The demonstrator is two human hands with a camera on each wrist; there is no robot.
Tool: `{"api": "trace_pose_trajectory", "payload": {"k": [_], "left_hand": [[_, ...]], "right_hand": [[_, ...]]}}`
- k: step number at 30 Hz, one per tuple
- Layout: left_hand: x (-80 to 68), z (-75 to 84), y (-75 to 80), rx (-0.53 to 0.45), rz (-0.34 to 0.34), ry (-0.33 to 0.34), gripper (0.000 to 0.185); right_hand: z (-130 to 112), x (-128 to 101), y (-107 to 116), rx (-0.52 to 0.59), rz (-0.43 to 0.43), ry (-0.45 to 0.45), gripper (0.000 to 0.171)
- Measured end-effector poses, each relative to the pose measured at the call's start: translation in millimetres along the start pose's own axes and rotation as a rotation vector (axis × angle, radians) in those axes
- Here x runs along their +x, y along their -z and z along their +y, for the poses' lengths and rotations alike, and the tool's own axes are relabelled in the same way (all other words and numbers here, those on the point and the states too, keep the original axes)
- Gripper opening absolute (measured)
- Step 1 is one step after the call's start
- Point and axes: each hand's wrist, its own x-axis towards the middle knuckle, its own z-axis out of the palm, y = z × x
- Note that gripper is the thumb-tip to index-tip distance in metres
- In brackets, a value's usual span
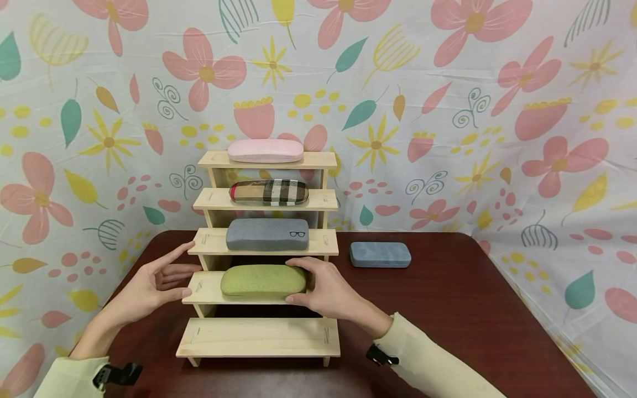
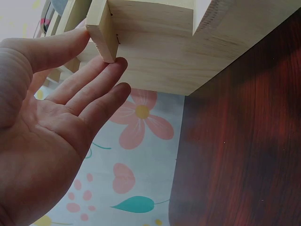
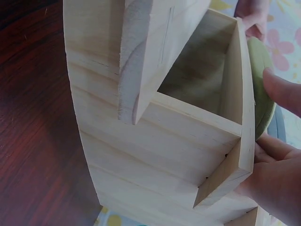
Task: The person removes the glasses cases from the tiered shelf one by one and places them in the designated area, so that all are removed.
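Note:
On the fourth shelf down of a wooden tiered rack [image 1: 259,338] lies a green glasses case [image 1: 262,279]. My right hand [image 1: 328,290] grips its right end, thumb at the front and a finger over the top. The right wrist view shows the green case [image 3: 259,89] past the rack's side panel [image 3: 141,160], with fingers [image 3: 282,89] on it. At the rack's left side, my left hand [image 1: 151,284] touches the shelf ends with fingers extended. In the left wrist view, the thumb and fingertips of this hand [image 2: 51,122] meet a shelf end [image 2: 102,30].
Higher shelves bear a pink case [image 1: 266,150], a plaid case [image 1: 269,192] and a grey-blue case [image 1: 267,235] with a glasses print. A blue case [image 1: 380,255] lies on the dark red table [image 1: 438,320], right of the rack. Floral cloth [image 1: 423,127] hangs behind.

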Motion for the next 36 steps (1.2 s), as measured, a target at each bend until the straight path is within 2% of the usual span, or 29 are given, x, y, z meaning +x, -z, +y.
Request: {"api": "trace_pose_trajectory", "payload": {"k": [11,18,36], "left_hand": [[1.4,-0.8,1.2,-0.007,-0.005,-0.019,0.087],[1.5,-1.1,1.0,-0.015,-0.008,-0.026,0.087],[-0.6,-3.9,1.2,-0.015,-0.008,-0.009,0.087]], "right_hand": [[3.4,-7.4,5.1,0.096,-0.001,-0.025,0.062],[6.5,-7.6,5.3,0.089,0.007,-0.003,0.064],[5.6,-12.2,4.9,0.135,0.010,-0.054,0.063]]}}
